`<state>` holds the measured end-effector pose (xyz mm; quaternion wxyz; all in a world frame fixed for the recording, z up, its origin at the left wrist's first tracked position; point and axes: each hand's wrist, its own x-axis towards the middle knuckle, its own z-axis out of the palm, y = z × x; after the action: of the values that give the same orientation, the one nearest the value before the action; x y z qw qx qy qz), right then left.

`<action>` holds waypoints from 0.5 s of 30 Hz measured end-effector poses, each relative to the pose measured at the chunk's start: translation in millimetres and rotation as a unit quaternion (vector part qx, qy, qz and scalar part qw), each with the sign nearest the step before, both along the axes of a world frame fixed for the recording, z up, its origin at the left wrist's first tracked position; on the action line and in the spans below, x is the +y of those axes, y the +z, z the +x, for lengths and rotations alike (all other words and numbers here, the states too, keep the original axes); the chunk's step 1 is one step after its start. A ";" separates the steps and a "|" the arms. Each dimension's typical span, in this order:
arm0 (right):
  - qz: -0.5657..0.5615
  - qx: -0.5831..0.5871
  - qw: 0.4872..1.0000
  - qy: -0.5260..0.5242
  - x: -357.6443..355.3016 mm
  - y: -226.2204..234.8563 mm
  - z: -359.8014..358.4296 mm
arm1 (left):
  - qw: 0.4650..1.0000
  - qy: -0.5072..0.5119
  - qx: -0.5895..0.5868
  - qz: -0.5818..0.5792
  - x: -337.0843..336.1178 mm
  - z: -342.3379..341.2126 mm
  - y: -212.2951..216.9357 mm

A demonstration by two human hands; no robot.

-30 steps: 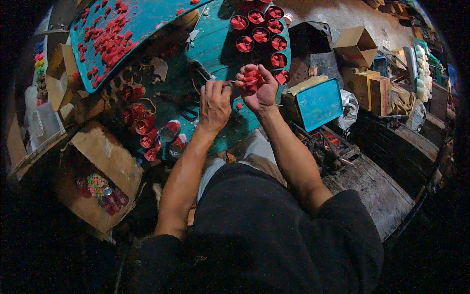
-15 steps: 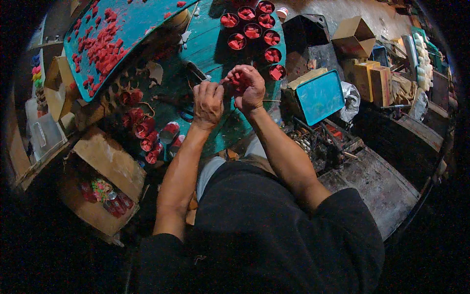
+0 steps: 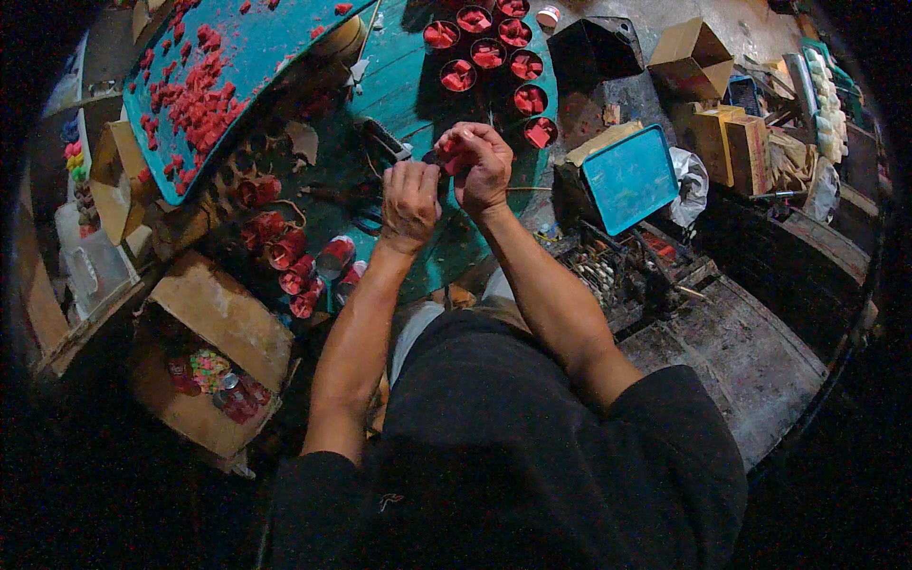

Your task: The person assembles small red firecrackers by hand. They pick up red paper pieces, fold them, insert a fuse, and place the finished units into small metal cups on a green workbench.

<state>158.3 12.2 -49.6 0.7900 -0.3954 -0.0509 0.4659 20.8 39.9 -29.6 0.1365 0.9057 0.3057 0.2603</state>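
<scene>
Over the green table, my two hands are close together. My right hand (image 3: 483, 169) is curled round a red object (image 3: 451, 154), mostly hidden by the fingers, so its kind cannot be made out. My left hand (image 3: 410, 204) is beside it, back upward, its fingers bent and pressed together; whatever they pinch is hidden. Just beyond the left fingers lies a dark tool with a pale metal end (image 3: 388, 142). Several round cups (image 3: 458, 75) filled with red chunks stand past my right hand. Left of my left forearm, red cans (image 3: 287, 249) lie in a cluster.
A blue-green tray (image 3: 157, 179) with loose red chunks is at the far left. To the right, a smaller blue tray (image 3: 631, 180) leans beside a black box (image 3: 597, 49) and cardboard boxes (image 3: 692, 59). An open carton (image 3: 220, 294) sits low at the left.
My left hand has shifted slightly right, nearer the right hand. The fingers of my right hand have curled a little more over the red object. The view has shifted slightly.
</scene>
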 end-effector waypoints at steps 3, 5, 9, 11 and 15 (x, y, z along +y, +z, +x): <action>-0.003 -0.015 1.000 0.000 1.1 -1.8 -2.2 | 1.000 -0.003 -0.009 -0.017 -1.7 0.3 2.4; -0.001 -0.013 1.000 0.014 0.1 -0.6 -1.9 | 0.998 0.010 -0.045 -0.038 -3.4 -0.4 -4.6; -0.028 -0.006 0.999 0.032 -0.6 0.3 -2.6 | 0.993 0.008 -0.078 -0.090 -0.8 -8.3 -15.2; -0.029 -0.006 0.999 0.034 1.2 -9.1 -2.5 | 0.992 -0.034 -0.079 -0.086 4.6 -11.5 -13.5; -0.008 0.038 0.999 0.001 7.2 -8.2 -2.0 | 0.993 -0.065 -0.075 -0.065 14.1 -10.8 1.9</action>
<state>156.3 19.5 -57.8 0.7877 -0.3838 -0.0174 0.4816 10.0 54.0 -27.7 0.2344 0.8906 0.2512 0.2979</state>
